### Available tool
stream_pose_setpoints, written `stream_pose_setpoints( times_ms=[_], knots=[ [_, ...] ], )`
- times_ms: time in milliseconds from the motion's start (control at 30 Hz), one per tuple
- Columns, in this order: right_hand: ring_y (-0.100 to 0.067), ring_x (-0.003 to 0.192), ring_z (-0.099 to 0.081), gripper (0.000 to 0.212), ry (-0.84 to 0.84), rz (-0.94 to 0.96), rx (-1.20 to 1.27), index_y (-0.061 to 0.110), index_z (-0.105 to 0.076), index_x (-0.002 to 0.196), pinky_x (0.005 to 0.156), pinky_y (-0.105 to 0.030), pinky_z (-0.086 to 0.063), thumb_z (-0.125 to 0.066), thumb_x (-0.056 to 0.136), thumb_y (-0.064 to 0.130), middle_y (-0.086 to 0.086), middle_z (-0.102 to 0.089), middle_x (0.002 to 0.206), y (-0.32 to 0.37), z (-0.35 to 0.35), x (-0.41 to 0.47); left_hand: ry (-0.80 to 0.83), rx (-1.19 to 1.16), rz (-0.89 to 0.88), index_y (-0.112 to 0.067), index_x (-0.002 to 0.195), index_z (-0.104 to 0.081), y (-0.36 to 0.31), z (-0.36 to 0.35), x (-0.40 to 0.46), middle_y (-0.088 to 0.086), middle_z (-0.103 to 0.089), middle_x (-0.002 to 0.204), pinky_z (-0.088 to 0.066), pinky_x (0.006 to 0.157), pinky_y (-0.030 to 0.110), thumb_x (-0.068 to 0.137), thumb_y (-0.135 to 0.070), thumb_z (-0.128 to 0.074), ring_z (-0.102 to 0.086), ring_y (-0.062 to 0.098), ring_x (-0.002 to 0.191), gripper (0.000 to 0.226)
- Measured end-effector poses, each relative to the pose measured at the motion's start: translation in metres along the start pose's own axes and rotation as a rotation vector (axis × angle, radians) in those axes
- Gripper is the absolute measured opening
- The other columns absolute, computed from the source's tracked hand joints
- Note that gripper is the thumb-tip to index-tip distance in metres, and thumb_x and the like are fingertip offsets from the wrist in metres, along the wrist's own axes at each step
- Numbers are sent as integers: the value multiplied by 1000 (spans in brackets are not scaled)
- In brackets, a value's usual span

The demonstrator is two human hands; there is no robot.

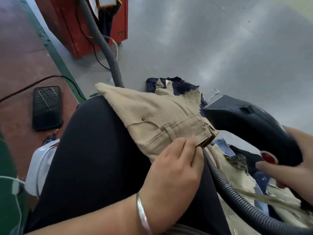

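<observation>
A beige pair of trousers (pixel 152 116) lies draped over my dark-clad thigh, waistband toward me. My left hand (pixel 176 165), with a silver bangle on the wrist, pinches the waistband edge near a belt loop. My right hand (pixel 294 168) grips the handle of a dark hand-held suction tool (pixel 250 126) with a red button, just right of the waistband. Its grey ribbed hose (pixel 225 184) runs down past my left hand.
A black phone (pixel 46 107) with a cable lies on the red floor at left. A red cabinet (pixel 81 26) stands at the back, with the ribbed hose leading to it. Dark blue and beige garments (pixel 237 175) lie piled on the grey floor at right.
</observation>
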State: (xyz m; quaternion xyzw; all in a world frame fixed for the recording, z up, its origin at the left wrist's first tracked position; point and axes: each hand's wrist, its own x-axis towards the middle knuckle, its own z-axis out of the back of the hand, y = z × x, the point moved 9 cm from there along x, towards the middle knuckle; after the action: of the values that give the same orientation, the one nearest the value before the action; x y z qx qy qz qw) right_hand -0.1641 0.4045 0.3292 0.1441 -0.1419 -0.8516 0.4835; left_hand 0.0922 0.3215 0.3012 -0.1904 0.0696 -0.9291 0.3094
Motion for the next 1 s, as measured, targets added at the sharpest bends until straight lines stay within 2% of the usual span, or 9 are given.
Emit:
stream_pose_setpoints(
  times_ms=[100,200,300,433,600,733,833,900,1000],
  knots=[
    [-8,36,-60,67,18,19,-102,48,-56,118,30,-26,-46,-75,54,49,12,-69,82,14,3,-4,64,49,-30,-4,106,-72,-9,-6,-15,18,-67,112,-53,88,34,88,-6,-41,-65,27,102,36],
    [-14,45,-63,58,24,43,-207,53,-55,108,35,-30,-51,-67,52,47,14,-67,80,54,6,-11,112,112,-44,-5,109,-71,-13,-10,-20,17,-67,114,-53,87,33,93,-3,-24,-63,27,108,49],
    [-4,48,-59,39,127,79,-252,48,-54,92,42,-27,-51,-58,53,51,19,-65,71,108,-15,-19,168,152,-33,-8,113,-69,-12,-14,-20,15,-66,117,-53,87,31,94,-5,-9,-62,24,111,64],
    [-8,48,-55,33,321,51,-312,52,-48,85,48,-35,-47,-54,53,45,37,-57,76,158,-47,-18,195,149,-60,-8,110,-71,-12,-19,-17,14,-68,112,-54,85,32,92,-8,-28,-62,23,107,47],
    [-15,53,-56,20,282,104,-318,29,-55,79,49,-30,-41,-69,68,21,3,-57,56,181,-51,22,178,148,-39,-8,111,-71,-9,-19,-17,13,-68,113,-55,83,32,90,-5,-24,-58,25,110,51],
    [-25,66,-65,14,233,143,-273,23,-58,89,53,-30,-47,-67,81,15,-1,-58,68,207,-59,70,203,140,-31,-11,110,-71,-10,-17,-17,10,-69,111,-55,83,30,92,-3,-12,-65,19,104,62],
    [-35,66,-69,16,150,65,-227,10,-59,97,58,-41,-58,-65,83,6,-14,-64,72,200,-49,101,209,96,-53,-10,109,-72,-15,-18,-17,10,-70,109,-55,84,31,86,-12,-30,-65,19,102,48],
    [-32,56,-69,20,117,40,-148,12,-60,93,52,-43,-58,-67,78,2,-15,-67,65,185,-29,103,202,68,-55,-9,106,-73,-13,-18,-15,8,-70,107,-54,83,30,84,-14,-32,-65,19,98,46],
    [-17,37,-63,34,132,71,-74,30,-60,85,35,-30,-50,-77,70,4,-7,-64,49,170,-1,70,203,16,-69,-11,101,-73,-8,-17,-12,4,-69,101,-52,79,24,88,-14,-33,-64,17,90,42]
  ],
)
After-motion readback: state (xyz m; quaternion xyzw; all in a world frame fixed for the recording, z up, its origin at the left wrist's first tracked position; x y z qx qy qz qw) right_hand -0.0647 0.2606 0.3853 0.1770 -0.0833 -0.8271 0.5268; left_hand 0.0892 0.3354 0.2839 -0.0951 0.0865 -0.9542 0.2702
